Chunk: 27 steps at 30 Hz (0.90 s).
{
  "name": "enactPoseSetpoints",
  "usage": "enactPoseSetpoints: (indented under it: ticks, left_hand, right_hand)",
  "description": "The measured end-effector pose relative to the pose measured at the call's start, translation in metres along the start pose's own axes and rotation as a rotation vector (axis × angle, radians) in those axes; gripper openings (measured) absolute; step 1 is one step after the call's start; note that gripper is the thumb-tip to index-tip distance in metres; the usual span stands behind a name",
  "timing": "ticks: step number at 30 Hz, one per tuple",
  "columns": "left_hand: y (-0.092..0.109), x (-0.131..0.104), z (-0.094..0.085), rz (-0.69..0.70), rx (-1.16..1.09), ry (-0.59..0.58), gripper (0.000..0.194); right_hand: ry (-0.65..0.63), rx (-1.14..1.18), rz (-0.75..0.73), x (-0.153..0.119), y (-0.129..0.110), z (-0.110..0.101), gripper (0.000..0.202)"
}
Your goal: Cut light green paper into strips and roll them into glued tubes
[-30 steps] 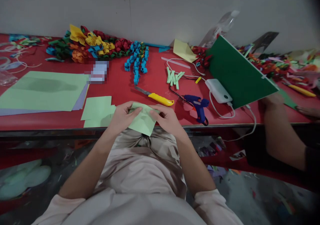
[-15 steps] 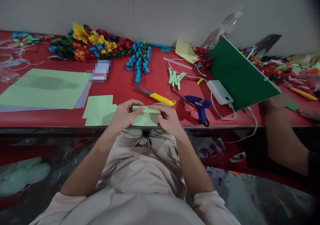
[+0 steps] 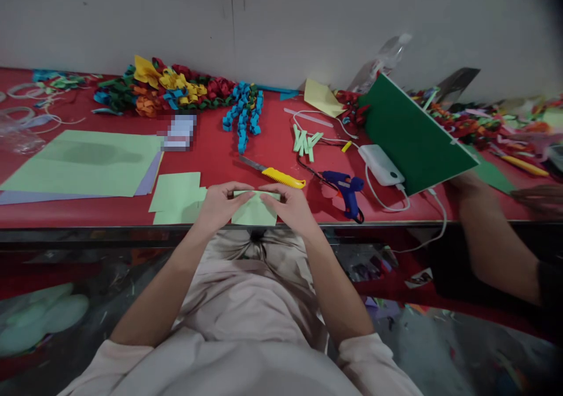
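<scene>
A small light-green folded paper sheet [image 3: 255, 209] is pinched at its top edge by both hands, the left hand [image 3: 219, 203] and the right hand [image 3: 290, 205], each grip pressed together on it at the near edge of the red surface [image 3: 220, 155]. A yellow-handled utility knife [image 3: 273, 173] is seen just behind the sheet, with a blue glue gun [image 3: 345, 186] lying further right and loose light-green paper pieces [image 3: 176, 192] just left.

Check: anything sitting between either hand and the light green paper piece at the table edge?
Nothing visible. The left hand and right hand both already pinch the light green paper piece at its folded top edge, over the red table edge.
</scene>
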<state>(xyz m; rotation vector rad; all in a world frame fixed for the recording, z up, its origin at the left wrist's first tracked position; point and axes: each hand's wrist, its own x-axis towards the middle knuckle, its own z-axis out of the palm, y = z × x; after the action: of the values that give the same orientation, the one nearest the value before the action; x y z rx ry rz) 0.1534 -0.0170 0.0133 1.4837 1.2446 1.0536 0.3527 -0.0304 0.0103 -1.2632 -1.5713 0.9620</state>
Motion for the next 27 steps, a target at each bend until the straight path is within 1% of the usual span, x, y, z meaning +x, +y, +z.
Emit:
enactPoseSetpoints:
  ticks: [6,11,14,18,24,27]
  left_hand:
    - [-0.001,-0.0026,-0.0024,-0.007,-0.026,-0.017,0.038]
    - [-0.0002,-0.0014,-0.0039,-0.027,-0.02,-0.052,0.043]
    - [0.0,0.0007,-0.0031,-0.054,-0.079,-0.09,0.042]
    - [-0.0008,0.0018,-0.0017,-0.082,-0.141,-0.088,0.042]
    - [0.0063,-0.0027,-0.0012,-0.054,-0.104,-0.034,0.043]
    - [0.0085,-0.0048,-0.0011,-0.052,-0.069,-0.047,0.044]
  right_hand:
    - [-0.003,0.131,0.047,0.003,0.0026,0.001,0.026]
    - [-0.01,0.215,0.081,0.0012,0.0042,0.0,0.029]
    - [-0.001,0.232,0.078,0.0002,0.0033,-0.0003,0.03]
    - [-0.009,0.224,0.07,0.0001,0.0027,-0.0005,0.03]
    - [0.008,0.118,0.029,-0.0004,-0.0002,0.0002,0.031]
    - [-0.004,0.064,0.026,-0.0002,-0.0013,0.0022,0.029]
